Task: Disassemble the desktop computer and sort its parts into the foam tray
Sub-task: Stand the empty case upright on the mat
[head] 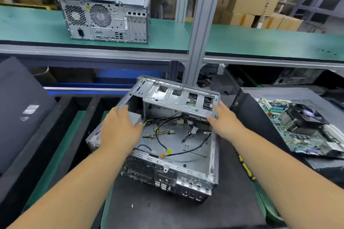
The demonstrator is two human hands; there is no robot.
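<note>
An open grey desktop case (186,156) lies on a dark mat in front of me, tilted, with loose black and yellow cables (162,132) on its bare floor. A metal drive cage (178,98) is hinged up at its far end. My left hand (119,128) rests on the grey power supply (135,118) at the case's left side, fingers spread over it. My right hand (225,119) holds the right end of the drive cage, fingers against its edge. The removed motherboard (301,126) with its black fan lies to the right.
Black foam tray compartments (61,126) run along the left, beside a dark panel (20,106). A second closed tower (106,18) stands on the green shelf behind. A grey metal post (201,24) rises just past the case. A yellow-handled tool (245,169) lies right of the case.
</note>
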